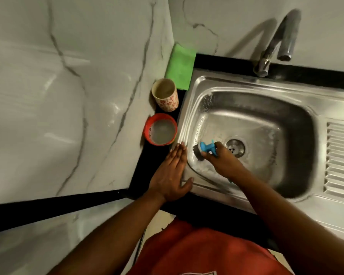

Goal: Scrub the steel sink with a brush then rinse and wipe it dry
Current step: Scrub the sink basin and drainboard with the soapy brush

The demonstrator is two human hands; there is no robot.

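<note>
Gripping one blue-handled brush against the steel sink's left wall, right hand; left hand flat on its rim. One floral cup, one red tub holding cloudy liquid, one green cloth.

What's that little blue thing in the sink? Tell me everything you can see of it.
It is a small scrubbing brush with a bright blue handle that looks like plastic and a dark, round bristle head. The right hand grips its handle, pressing the bristles against the lower left wall of the steel sink, left of the drain. The brush lies tilted, head pointing left. Whitish foam streaks the steel around it. Part of the handle is hidden by the fingers.
</note>
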